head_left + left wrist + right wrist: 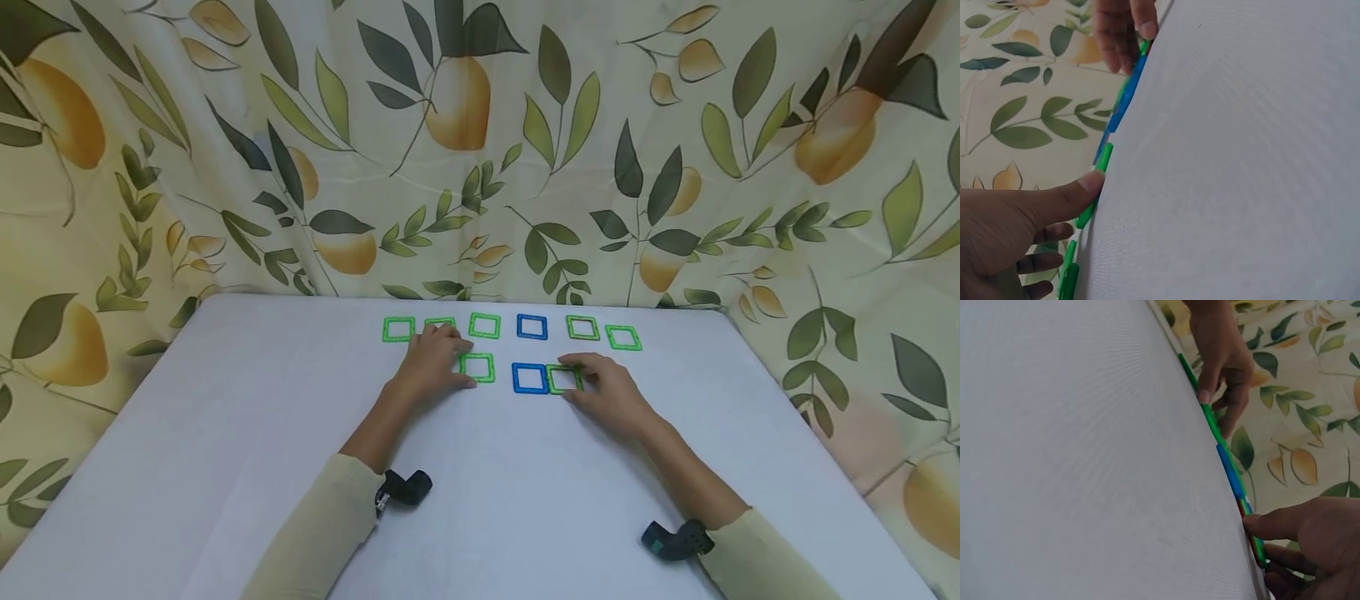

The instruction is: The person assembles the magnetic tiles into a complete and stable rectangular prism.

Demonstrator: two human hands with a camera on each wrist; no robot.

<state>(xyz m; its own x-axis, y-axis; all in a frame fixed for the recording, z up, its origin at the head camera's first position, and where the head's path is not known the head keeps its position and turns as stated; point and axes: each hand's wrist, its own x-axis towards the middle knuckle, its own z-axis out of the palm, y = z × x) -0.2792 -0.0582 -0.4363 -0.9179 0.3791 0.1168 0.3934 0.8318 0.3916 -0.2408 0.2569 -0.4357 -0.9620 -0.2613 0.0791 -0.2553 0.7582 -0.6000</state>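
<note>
On the white table in the head view, my left hand [431, 362] pinches a green square frame tile [492, 367] by its left side, thumb at the near edge and a finger at the far one. To the right, my right hand [611, 396] holds another green square frame [552, 380] between thumb and fingers. That tile's left edge meets a blue square frame [516, 378]. A gap separates the left green tile from the blue one. Both wrist views show a thumb [1088, 184] or thumb tip [1252, 521] against a green edge.
Behind lies a row of square frames: a green one [399, 318] at the left end, another partly behind my left fingers, a third green [485, 315], a blue [532, 317], then two more green at the right. A leaf-and-fruit patterned curtain [510, 225] hangs beyond the table [480, 500].
</note>
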